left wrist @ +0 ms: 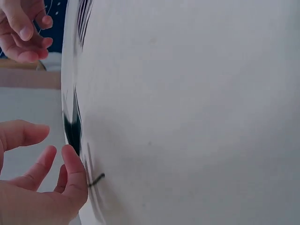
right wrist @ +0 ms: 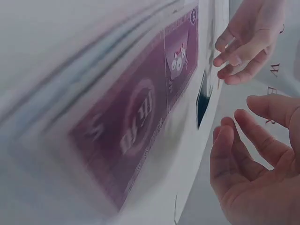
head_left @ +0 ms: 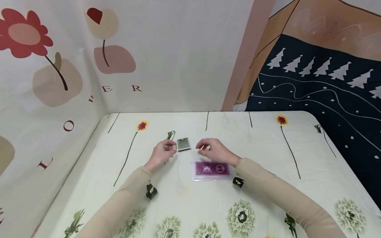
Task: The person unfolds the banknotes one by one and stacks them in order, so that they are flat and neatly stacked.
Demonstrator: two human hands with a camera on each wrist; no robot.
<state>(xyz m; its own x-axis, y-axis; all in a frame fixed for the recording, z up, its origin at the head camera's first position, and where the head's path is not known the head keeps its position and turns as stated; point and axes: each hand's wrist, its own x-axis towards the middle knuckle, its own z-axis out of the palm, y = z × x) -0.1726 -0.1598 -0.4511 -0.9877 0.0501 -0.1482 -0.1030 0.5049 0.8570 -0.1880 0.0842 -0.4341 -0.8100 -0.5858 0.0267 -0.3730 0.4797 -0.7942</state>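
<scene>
A green folded play banknote (head_left: 183, 143) lies on the table between the two hands. Just to its left is my left hand (head_left: 161, 154), its fingers loosely bent beside the note's edge; whether they touch it cannot be told. On the other side, apart from the note, my right hand (head_left: 216, 151) hovers with thumb and fingers parted and nothing between them. Below that hand lies a flat purple play banknote (head_left: 212, 168) with a cartoon face and a 5, atop clear plastic. In the right wrist view, several layered edges show along the purple banknote (right wrist: 140, 112).
The white tablecloth (head_left: 178, 201) carries printed flowers and stems. A patterned cloth wall (head_left: 178, 59) rises behind and on the left, with a dark tree-print cloth (head_left: 312, 86) to the right. A small black wrist device (head_left: 151, 191) hangs under the left sleeve, another (head_left: 238, 182) under the right.
</scene>
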